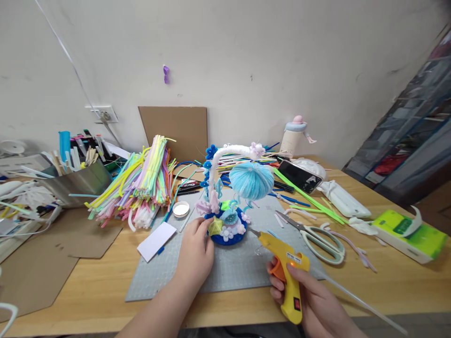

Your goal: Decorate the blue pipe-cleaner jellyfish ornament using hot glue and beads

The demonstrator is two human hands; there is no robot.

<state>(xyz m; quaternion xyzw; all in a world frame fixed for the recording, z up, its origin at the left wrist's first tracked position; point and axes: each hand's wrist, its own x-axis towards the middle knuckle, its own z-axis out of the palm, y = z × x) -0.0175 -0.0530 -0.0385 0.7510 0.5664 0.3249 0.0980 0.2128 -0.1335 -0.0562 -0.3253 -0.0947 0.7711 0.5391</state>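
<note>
The craft point(241, 184) stands on the mat point(158, 279). At its nine o'clock the left hand point(196, 246) touches it, grip unclear; at four o'clock the right hand point(313, 298) is clamped round the gun point(286, 253).

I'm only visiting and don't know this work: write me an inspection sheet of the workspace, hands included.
Surface: wooden table, grey cutting mat on it.
Work: fuzzy ornament on the mat; a light-blue puffy shade sits beneath its white arch.
Clutter: pipe-cleaner bundles at left; scissors, phone and green-and-white pack at right.
Hands: left hand at the ornament's blue base; right hand grips a yellow glue gun, nozzle toward the base.
Cables: white cable runs down to a wall socket.
Surroundings: pale wall behind, shelving at right.
</note>
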